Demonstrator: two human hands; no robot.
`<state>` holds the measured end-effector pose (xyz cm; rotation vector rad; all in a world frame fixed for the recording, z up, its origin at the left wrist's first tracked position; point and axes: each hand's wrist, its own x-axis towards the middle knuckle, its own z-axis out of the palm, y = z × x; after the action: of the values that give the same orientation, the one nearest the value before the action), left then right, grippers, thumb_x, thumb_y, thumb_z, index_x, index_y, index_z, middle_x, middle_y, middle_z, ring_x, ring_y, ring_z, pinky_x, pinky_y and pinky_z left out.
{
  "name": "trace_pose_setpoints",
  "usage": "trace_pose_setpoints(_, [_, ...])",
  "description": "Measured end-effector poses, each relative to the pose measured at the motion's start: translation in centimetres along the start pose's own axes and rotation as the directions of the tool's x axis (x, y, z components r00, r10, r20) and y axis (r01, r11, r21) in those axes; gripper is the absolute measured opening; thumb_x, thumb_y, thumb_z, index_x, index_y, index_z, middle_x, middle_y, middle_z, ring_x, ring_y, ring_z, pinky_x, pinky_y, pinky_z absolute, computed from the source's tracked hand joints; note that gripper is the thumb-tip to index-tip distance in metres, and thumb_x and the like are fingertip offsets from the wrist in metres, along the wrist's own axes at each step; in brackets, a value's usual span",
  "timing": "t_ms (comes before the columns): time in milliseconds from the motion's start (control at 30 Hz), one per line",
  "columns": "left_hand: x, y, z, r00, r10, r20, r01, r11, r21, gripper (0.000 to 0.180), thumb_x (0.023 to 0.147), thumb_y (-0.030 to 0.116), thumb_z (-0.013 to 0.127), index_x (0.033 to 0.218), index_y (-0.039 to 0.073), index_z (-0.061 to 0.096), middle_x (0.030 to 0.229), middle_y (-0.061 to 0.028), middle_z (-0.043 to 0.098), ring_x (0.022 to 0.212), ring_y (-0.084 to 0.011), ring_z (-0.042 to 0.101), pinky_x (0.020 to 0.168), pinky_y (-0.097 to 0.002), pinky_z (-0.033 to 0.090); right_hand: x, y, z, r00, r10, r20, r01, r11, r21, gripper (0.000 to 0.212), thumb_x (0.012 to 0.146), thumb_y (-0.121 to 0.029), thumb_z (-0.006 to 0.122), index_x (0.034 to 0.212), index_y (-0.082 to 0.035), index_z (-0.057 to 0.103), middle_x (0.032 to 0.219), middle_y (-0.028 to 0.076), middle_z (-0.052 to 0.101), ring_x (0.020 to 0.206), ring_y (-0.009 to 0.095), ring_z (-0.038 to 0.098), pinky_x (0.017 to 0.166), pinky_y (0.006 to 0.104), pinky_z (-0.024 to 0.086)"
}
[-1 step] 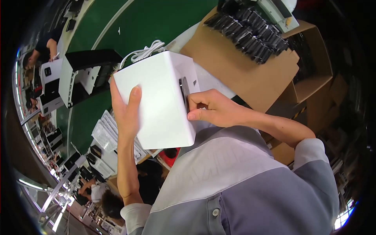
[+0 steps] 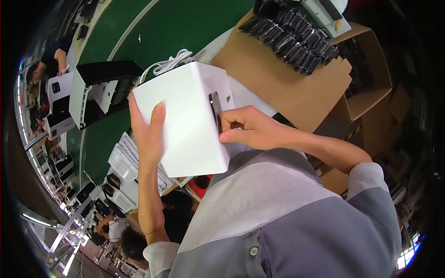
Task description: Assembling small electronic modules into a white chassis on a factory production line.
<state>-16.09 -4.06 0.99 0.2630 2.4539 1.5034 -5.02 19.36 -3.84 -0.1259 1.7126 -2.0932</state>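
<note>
A white box-shaped appliance housing (image 2: pixel 178 125) is held tilted in front of me, above the bench. My left hand (image 2: pixel 149 132) grips its left side, thumb lying on the broad white face and the other fingers hidden behind. On the housing's right side sits a thin dark curved piece (image 2: pixel 215 109), partly in a recess. My right hand (image 2: pixel 252 129) has its fingers curled and its thumb pressed in at the lower end of that dark piece; the exact contact is hidden. A white cable (image 2: pixel 172 62) lies coiled beyond the housing's top edge.
Black plastic-wrapped parts (image 2: pixel 294 41) lie piled on flat cardboard (image 2: pixel 278 88), beside an open carton (image 2: pixel 371 99). Left on the green bench (image 2: pixel 162 25) stands an open black-and-white housing (image 2: pixel 95 92). Bagged white parts (image 2: pixel 127 157) lie nearer. Other people work at the far left.
The housing and both my hands have shifted very slightly left in the picture. The grip of each hand looks the same.
</note>
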Motion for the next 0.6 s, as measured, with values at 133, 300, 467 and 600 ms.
trace_pose_setpoints(133, [-0.4,0.4,-0.4,0.999,-0.039,0.026,0.04,0.998,-0.052,0.065,0.097,0.031,0.065,0.146,-0.003,0.037,0.131,-0.0141,0.056,0.119,-0.0207,0.053,0.106,-0.0334,0.039,-0.4,2.9,0.0,0.995,-0.048,0.083,0.029,0.978,0.209,0.023,0.094,-0.021,0.069,0.086,-0.001,0.06,0.075,0.004,0.058,0.077,0.011,0.054,0.071,0.0306,0.047])
trace_pose_setpoints(300, [-0.5,-0.1,0.0,0.999,-0.033,-0.02,0.032,0.999,-0.029,0.064,0.097,0.031,0.066,0.145,-0.003,0.04,0.132,-0.0147,0.057,0.118,-0.0204,0.054,0.106,-0.0327,0.039,-0.4,8.8,-4.3,0.995,0.052,-0.084,-0.085,0.881,-0.465,0.019,0.094,-0.021,0.068,0.095,-0.002,0.067,0.088,0.008,0.066,0.087,0.014,0.062,0.079,0.0314,0.05])
trace_pose_setpoints(467, [-0.6,-0.2,-0.5,0.994,-0.105,-0.039,0.105,0.995,-0.003,0.062,0.096,0.032,0.068,0.14,-0.005,0.044,0.129,-0.0159,0.058,0.116,-0.0205,0.054,0.105,-0.0329,0.04,3.3,2.8,-5.8,0.554,-0.294,-0.779,0.296,0.944,-0.147,0.043,0.096,-0.032,0.062,0.128,-0.004,0.055,0.128,0.018,0.058,0.108,0.024,0.06,0.085,0.0419,0.052])
trace_pose_setpoints(600, [-0.3,-1.4,-0.2,0.984,-0.03,-0.175,0.051,0.992,0.12,0.06,0.096,0.033,0.069,0.133,-0.007,0.045,0.124,-0.0172,0.058,0.111,-0.0208,0.057,0.1,-0.0336,0.043,7.2,1.2,-2.2,0.342,-0.329,-0.88,0.486,0.864,-0.134,0.054,0.099,-0.033,0.054,0.142,-0.004,0.038,0.147,0.021,0.035,0.133,0.034,0.039,0.113,0.0459,0.031])
